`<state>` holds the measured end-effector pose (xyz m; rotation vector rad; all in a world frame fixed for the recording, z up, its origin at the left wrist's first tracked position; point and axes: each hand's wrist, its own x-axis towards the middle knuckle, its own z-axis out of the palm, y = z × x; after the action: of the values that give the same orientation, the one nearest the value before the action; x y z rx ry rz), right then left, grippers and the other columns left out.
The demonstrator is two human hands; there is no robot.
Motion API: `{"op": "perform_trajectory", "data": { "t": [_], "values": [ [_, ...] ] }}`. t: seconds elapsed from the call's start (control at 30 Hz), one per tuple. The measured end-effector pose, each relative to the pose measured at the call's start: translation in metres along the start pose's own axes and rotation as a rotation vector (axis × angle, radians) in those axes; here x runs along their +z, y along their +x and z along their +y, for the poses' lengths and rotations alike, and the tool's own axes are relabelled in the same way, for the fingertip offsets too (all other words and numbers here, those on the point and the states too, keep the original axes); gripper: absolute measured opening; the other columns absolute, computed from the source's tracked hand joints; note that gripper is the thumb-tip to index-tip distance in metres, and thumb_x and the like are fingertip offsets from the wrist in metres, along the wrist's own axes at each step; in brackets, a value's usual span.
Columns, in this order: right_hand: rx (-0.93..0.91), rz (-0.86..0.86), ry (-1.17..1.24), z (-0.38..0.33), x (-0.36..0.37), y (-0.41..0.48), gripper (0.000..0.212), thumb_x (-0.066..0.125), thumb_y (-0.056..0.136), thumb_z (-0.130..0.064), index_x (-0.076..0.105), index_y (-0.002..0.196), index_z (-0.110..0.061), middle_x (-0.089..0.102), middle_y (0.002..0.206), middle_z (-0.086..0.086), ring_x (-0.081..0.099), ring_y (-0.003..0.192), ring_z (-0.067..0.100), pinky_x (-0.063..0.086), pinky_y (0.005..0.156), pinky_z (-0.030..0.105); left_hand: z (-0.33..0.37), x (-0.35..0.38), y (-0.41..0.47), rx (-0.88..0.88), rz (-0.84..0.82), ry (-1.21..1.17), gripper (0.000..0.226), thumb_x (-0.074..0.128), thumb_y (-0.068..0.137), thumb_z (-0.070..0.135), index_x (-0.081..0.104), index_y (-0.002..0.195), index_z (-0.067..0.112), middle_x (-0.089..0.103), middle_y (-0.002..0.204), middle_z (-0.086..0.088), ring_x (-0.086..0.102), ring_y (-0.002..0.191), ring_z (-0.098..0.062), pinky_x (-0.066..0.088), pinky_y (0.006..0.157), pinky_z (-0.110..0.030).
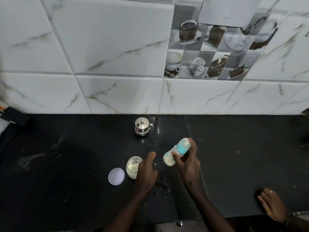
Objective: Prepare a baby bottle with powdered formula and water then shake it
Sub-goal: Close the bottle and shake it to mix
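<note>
- The thumb and fingers [192, 148] of the right hand [189, 166] are curled round the baby bottle [175, 153] and grasp it just below its turquoise collar [183, 146].
- The bottle is held tilted above the black counter [242, 156] — cap end up and to the right, base down and to the left, with milky liquid in the base.
- The left hand [146, 171] lies on the counter with loose fingers that hold nothing, just beside the open jar of powder [133, 167].
- The jar's lid [116, 176] lies flat to the left of the jar.
- Farther back, near the tiled wall [117, 91], stands a small steel pot [142, 127] with its cover on.
- At the lower right another person's hand [272, 205] rests on the counter edge — a ring is on one finger.
</note>
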<state>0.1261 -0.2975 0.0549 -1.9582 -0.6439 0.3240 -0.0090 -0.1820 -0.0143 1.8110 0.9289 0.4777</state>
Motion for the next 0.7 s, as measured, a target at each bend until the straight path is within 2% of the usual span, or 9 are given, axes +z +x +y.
{"op": "perform_trajectory", "data": {
  "t": [0.07,0.13,0.2,0.27,0.37,0.43,0.53,0.63,0.7],
  "values": [
    [0.012,-0.174,-0.065,0.003,0.007,-0.005,0.079,0.080,0.083,-0.037,0.031,0.144,-0.052,0.068,0.113,-0.018,0.068,0.094,-0.005,0.056,0.083,0.022,0.002,0.002,-0.001,-0.011,-0.004,-0.028,0.084,0.050,0.064,-0.009,0.050,0.145,0.013,0.059,0.141,0.000,0.055,0.132,-0.011,0.042,0.110,-0.018],
    [0.021,-0.262,-0.107,0.005,0.009,-0.009,0.076,0.079,0.083,-0.041,0.032,0.140,-0.056,0.069,0.108,-0.020,0.068,0.092,-0.006,0.054,0.080,0.019,0.006,0.002,-0.002,-0.020,-0.013,-0.027,0.082,0.051,0.065,-0.009,0.051,0.145,0.014,0.058,0.141,0.004,0.054,0.132,-0.009,0.039,0.108,-0.016],
    [0.087,-0.125,-0.028,0.005,0.007,-0.008,0.072,0.078,0.084,-0.038,0.034,0.139,-0.053,0.071,0.101,-0.015,0.068,0.084,-0.008,0.050,0.070,0.010,0.008,0.003,-0.001,0.001,-0.011,-0.036,0.082,0.050,0.065,-0.005,0.051,0.144,0.013,0.058,0.139,0.004,0.054,0.132,-0.009,0.039,0.108,-0.015],
    [0.117,-0.001,0.007,0.007,0.006,-0.006,0.071,0.078,0.085,-0.037,0.035,0.139,-0.050,0.070,0.101,-0.013,0.068,0.081,-0.008,0.051,0.068,0.011,0.007,0.002,-0.001,0.005,0.003,-0.010,0.085,0.048,0.064,-0.012,0.051,0.145,0.012,0.059,0.141,0.002,0.055,0.132,-0.011,0.040,0.108,-0.014],
    [0.067,-0.195,-0.065,0.006,0.006,-0.008,0.072,0.080,0.082,-0.038,0.035,0.136,-0.055,0.071,0.106,-0.014,0.069,0.088,-0.002,0.056,0.080,0.024,0.003,0.000,-0.001,-0.011,-0.009,-0.006,0.088,0.046,0.063,-0.017,0.049,0.146,0.014,0.058,0.142,0.001,0.053,0.135,-0.012,0.042,0.115,-0.028],
    [0.047,-0.184,-0.076,0.002,0.003,-0.004,0.073,0.079,0.083,-0.035,0.035,0.137,-0.055,0.070,0.106,-0.016,0.069,0.088,0.001,0.057,0.081,0.027,0.000,0.000,0.000,0.011,-0.017,-0.002,0.088,0.046,0.063,-0.014,0.048,0.146,0.015,0.058,0.142,0.003,0.052,0.135,-0.010,0.042,0.116,-0.033],
    [0.066,0.002,0.014,-0.001,-0.001,0.005,0.072,0.079,0.084,-0.036,0.036,0.139,-0.052,0.070,0.106,-0.014,0.070,0.089,0.002,0.056,0.078,0.025,-0.005,0.001,0.000,0.010,0.004,0.026,0.088,0.045,0.063,-0.011,0.047,0.147,0.016,0.058,0.142,0.005,0.053,0.134,-0.009,0.043,0.116,-0.034],
    [0.067,-0.190,-0.054,0.004,0.005,-0.001,0.076,0.080,0.082,-0.038,0.034,0.141,-0.052,0.071,0.107,-0.012,0.070,0.090,-0.001,0.054,0.078,0.019,-0.004,0.003,0.000,0.007,0.005,0.011,0.088,0.048,0.063,-0.014,0.048,0.147,0.014,0.058,0.143,0.002,0.053,0.135,-0.013,0.043,0.116,-0.038],
    [0.066,-0.223,-0.078,0.004,0.006,-0.004,0.076,0.080,0.082,-0.038,0.034,0.140,-0.052,0.071,0.107,-0.013,0.070,0.089,-0.003,0.053,0.076,0.015,-0.003,0.004,0.001,-0.002,-0.001,0.014,0.088,0.049,0.064,-0.015,0.048,0.147,0.014,0.058,0.143,0.001,0.053,0.136,-0.014,0.043,0.116,-0.038]
  ]
}}
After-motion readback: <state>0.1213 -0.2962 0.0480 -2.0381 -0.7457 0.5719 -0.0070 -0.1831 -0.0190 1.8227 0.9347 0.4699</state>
